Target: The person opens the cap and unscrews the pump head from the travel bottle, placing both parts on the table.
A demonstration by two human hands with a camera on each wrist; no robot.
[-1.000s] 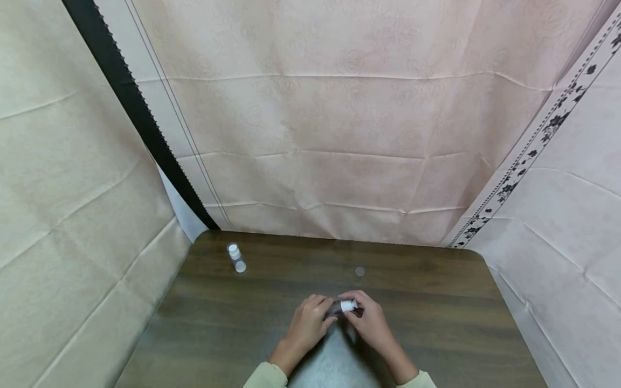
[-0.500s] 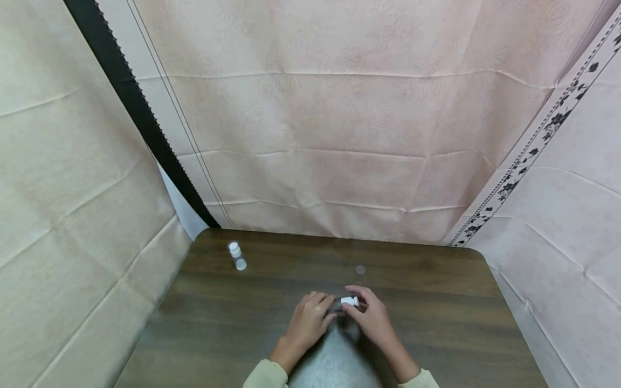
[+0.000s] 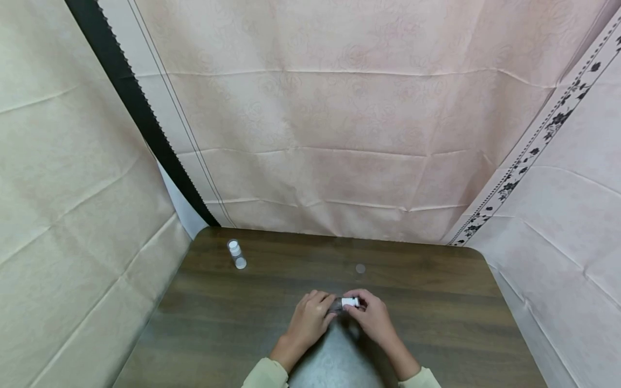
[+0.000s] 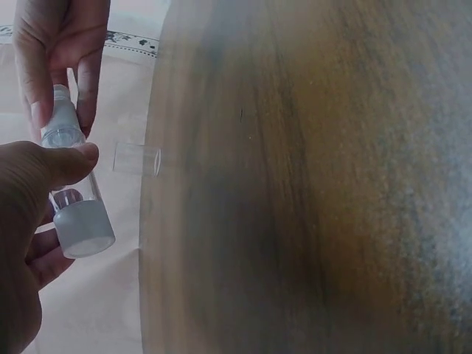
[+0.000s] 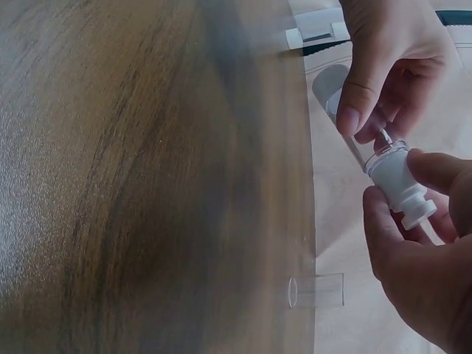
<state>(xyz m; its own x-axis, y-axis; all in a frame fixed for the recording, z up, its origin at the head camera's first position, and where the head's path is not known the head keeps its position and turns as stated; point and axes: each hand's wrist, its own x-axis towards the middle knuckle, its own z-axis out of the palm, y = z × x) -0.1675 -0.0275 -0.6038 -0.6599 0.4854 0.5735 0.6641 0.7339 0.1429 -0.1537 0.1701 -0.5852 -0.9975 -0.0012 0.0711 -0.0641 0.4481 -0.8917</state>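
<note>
A small clear pump bottle point(image 4: 85, 227) with a white base is held sideways over the near part of the table. My left hand point(image 3: 310, 320) grips its clear body, thumb across the side in the left wrist view. At the other end, the fingers and thumb of my right hand point(image 3: 372, 323) pinch the white pump top point(image 5: 397, 178). This top sits at the bottle's neck, and its small nozzle end points away from the body. Beyond the hands lies a clear cylindrical cap point(image 3: 360, 268) on the table. Fingers hide part of the bottle.
A second bottle point(image 3: 236, 254), with a white top and base, is at the back left of the brown wooden table point(image 3: 204, 302). Pale cloth sheets point(image 3: 339, 161) hang behind the table and along both sides.
My right hand's fingers have lifted off the pump top, spread, and closed round it again. The left hand keeps its hold on the bottle, almost unmoved.
</note>
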